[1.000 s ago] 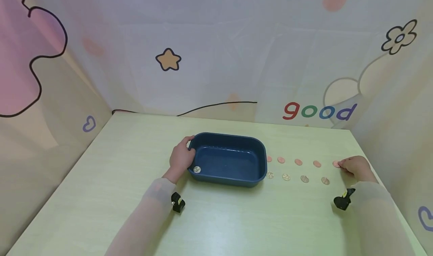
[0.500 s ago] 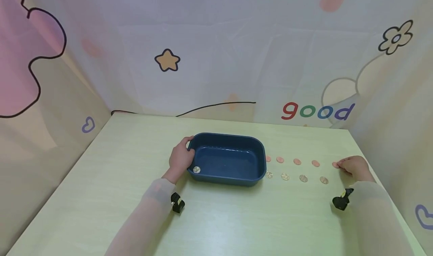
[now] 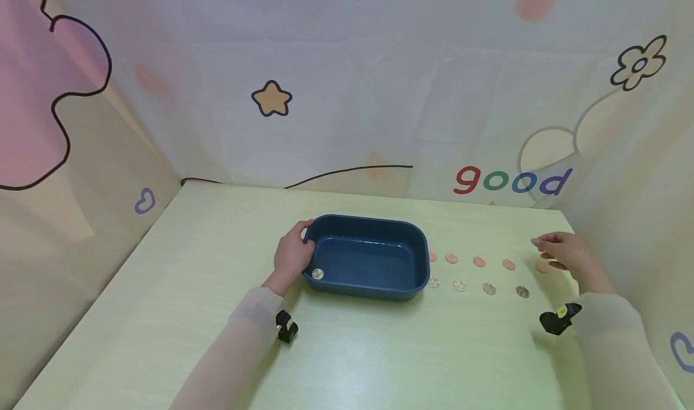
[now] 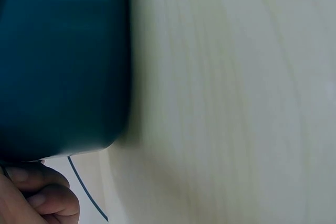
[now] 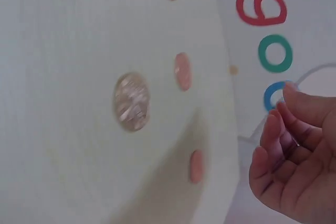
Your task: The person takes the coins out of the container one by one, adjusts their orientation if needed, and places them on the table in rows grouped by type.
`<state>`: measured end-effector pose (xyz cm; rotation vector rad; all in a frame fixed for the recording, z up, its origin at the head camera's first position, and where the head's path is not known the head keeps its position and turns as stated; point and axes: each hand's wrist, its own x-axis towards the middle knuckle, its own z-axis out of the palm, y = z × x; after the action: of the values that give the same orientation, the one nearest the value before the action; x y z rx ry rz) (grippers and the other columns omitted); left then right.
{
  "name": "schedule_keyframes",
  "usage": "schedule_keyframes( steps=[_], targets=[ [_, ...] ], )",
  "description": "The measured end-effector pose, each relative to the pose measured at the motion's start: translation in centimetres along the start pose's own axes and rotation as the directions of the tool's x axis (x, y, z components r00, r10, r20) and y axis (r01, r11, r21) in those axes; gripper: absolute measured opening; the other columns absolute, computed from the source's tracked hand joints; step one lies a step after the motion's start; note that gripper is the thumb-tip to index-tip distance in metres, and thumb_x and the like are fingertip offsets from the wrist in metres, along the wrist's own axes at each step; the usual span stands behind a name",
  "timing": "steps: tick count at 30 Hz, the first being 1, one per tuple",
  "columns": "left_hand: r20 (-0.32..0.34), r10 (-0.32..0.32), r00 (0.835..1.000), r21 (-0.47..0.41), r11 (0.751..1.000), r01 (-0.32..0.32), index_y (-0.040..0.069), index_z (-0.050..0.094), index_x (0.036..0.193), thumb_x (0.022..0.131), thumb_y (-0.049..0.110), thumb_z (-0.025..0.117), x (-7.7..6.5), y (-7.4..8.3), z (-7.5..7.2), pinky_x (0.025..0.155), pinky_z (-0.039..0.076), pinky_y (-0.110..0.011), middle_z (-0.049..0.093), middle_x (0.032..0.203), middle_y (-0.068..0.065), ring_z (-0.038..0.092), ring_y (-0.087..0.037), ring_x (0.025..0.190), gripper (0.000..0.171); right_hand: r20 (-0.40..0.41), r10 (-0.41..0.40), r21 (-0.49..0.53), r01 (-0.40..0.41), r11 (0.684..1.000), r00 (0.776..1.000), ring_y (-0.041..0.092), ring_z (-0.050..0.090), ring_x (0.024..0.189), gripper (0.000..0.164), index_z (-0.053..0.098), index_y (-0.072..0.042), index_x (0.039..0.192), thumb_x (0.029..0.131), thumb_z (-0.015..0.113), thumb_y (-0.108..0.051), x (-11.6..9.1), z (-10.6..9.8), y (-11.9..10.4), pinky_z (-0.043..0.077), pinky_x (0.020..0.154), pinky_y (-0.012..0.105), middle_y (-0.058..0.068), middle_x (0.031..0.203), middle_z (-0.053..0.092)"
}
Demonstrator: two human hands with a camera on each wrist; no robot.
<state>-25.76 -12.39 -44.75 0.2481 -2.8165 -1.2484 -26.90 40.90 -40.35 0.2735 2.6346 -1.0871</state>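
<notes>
My left hand (image 3: 293,254) grips the left end of a dark blue rectangular bin (image 3: 366,291), thumb over its rim. In the left wrist view the bin's wall (image 4: 63,66) stands close by the curled fingers. A shiny, clear-looking disc (image 3: 317,274) lies inside, at the bin's left front corner. My right hand (image 3: 569,254) is raised at the far right, fingers loosely bent, with nothing visible between them. Just below it, a flat pink disc (image 3: 542,267) lies on the table. The right wrist view shows this pink disc (image 5: 196,167) apart from the fingers.
Several pink discs (image 3: 479,261) form a row to the bin's right. In front of them runs a row of shiny discs (image 3: 489,289); both rows start against the bin. A printed cloth (image 3: 347,109) hangs behind the pale table (image 3: 379,356) and along its sides.
My right hand has come off the rightmost pink disc and risen, its fingers loosening. That disc stays on the table. The left hand and the bin have kept their place.
</notes>
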Motion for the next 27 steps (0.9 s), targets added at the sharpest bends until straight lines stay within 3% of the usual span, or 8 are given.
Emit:
schedule_keyframes(
  steps=[3,5,10,14,22,27],
  targets=[
    [-0.007,0.005,1.0,-0.005,1.0,-0.005,0.016,0.056,0.147,0.093,0.008,0.053,-0.1,-0.1,0.0,0.049,0.026,-0.025,0.035,0.057,0.004,0.038,-0.013,0.054,0.056,0.057,-0.126,-0.097,0.131,0.987,0.99,0.026,0.064,0.103,0.054,0.05,0.013,0.132,0.107,0.049,-0.035,-0.4,0.1,-3.1,0.055,0.079,0.025,0.02,0.115,0.065],
    [-0.009,0.009,1.0,-0.007,1.0,-0.009,0.016,0.056,0.147,0.092,0.007,0.053,-0.1,-0.1,0.0,0.05,0.026,-0.025,0.035,0.056,0.004,0.037,-0.013,0.053,0.056,0.105,-0.193,-0.142,0.207,0.968,0.976,0.027,0.064,0.106,0.052,0.051,0.011,0.132,0.107,0.05,-0.034,-0.6,0.4,-5.2,0.056,0.084,0.029,0.025,0.122,0.063],
    [-0.005,0.018,1.0,-0.004,1.0,-0.018,0.015,0.055,0.148,0.093,0.008,0.053,0.1,-0.2,0.0,0.05,0.026,-0.025,0.034,0.057,0.004,0.037,-0.013,0.053,0.056,0.211,-0.296,-0.174,0.334,0.926,0.931,0.016,0.063,0.1,0.043,0.056,0.008,0.13,0.106,0.054,-0.027,-0.9,1.3,-9.6,0.057,0.093,0.043,0.013,0.116,0.068],
    [-0.007,0.015,1.0,0.007,1.0,-0.015,0.016,0.055,0.148,0.093,0.009,0.052,0.2,-0.2,0.1,0.049,0.026,-0.025,0.035,0.058,0.004,0.038,-0.012,0.052,0.055,0.231,-0.344,-0.181,0.388,0.904,0.91,0.016,0.063,0.098,0.041,0.057,0.006,0.129,0.105,0.057,-0.027,-1.2,2.3,-12.5,0.056,0.096,0.049,0.01,0.113,0.068],
    [-0.01,0.012,1.0,0.037,0.999,-0.011,0.016,0.056,0.147,0.093,0.009,0.054,0.0,-0.1,-0.1,0.05,0.027,-0.026,0.039,0.062,0.003,0.041,-0.014,0.056,0.055,0.277,-0.418,-0.159,0.47,0.868,0.865,0.02,0.063,0.096,0.034,0.062,0.002,0.122,0.101,0.063,-0.025,-1.4,6.1,-18.1,0.055,0.088,0.038,0.013,0.109,0.069],
    [-0.01,0.031,0.999,0.02,0.999,-0.031,0.013,0.056,0.146,0.092,0.007,0.054,0.1,-0.2,0.0,0.051,0.027,-0.025,0.04,0.063,0.002,0.04,-0.014,0.057,0.055,0.411,-0.453,-0.134,0.544,0.829,0.791,0.022,0.065,0.096,0.028,0.065,-0.001,0.119,0.098,0.066,-0.019,-0.8,9.0,-21.4,0.053,0.086,0.033,0.016,0.109,0.071]
  ],
)
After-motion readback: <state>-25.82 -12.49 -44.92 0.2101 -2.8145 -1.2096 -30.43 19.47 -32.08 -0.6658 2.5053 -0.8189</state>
